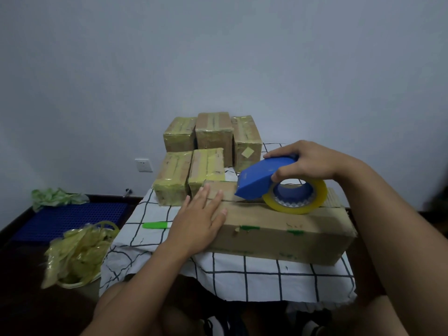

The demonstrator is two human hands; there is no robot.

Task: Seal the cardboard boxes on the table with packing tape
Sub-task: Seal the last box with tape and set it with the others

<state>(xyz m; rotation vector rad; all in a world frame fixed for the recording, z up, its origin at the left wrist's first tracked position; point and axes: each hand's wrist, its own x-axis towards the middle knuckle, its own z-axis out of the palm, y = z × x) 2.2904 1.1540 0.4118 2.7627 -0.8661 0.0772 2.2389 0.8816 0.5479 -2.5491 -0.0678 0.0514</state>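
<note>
My left hand (201, 219) lies flat, fingers straight, on the long cardboard box (278, 229); my right hand (305, 161) grips the blue tape dispenser (261, 178) over its unsealed seam.

A bare grey wall (218, 57) fills the upper frame, with a white socket (144, 165) at left centre. Dark floor (21, 299) lies lower left, under a blue mat (70, 218).

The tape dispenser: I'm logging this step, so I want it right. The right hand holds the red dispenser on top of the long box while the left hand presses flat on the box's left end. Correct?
Not quite: the tape dispenser is blue, not red, as the head view shows. The rest holds: the right hand holds it on top of the long box, and the left hand presses flat on the box's left end.
</note>
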